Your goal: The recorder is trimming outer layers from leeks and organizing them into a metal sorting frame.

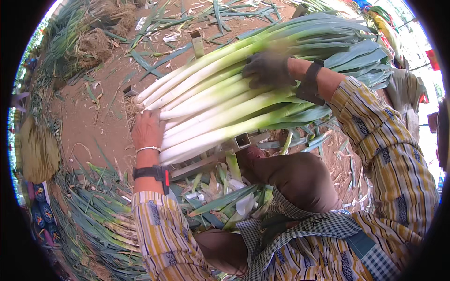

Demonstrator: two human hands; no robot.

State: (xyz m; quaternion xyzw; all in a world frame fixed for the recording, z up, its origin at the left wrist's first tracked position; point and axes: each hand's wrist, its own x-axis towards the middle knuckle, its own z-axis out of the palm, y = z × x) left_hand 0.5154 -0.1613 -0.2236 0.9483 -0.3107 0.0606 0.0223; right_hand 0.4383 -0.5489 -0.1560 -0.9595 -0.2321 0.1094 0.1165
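Several long leeks or large green onions [197, 109] lie side by side across a low metal frame [242, 139], white root ends at left, green leaves at upper right. My left hand [148, 129], bare, rests at the white ends near the roots; its fingertips are partly hidden, so its grip is unclear. My right hand [269, 69], in a dark glove, lies over the stalks where white turns to green. Its fingers are bent and blurred, and whether they grip is unclear. Straps circle both wrists.
Bundled leeks with dry roots [93, 45] lie at the upper left, and more leek plants [102, 217] at the lower left. Upright metal posts [197, 44] stick up around the stalks. Cut leaves [225, 202] litter the ground by my knees. A yellowish sack [39, 151] stands at far left.
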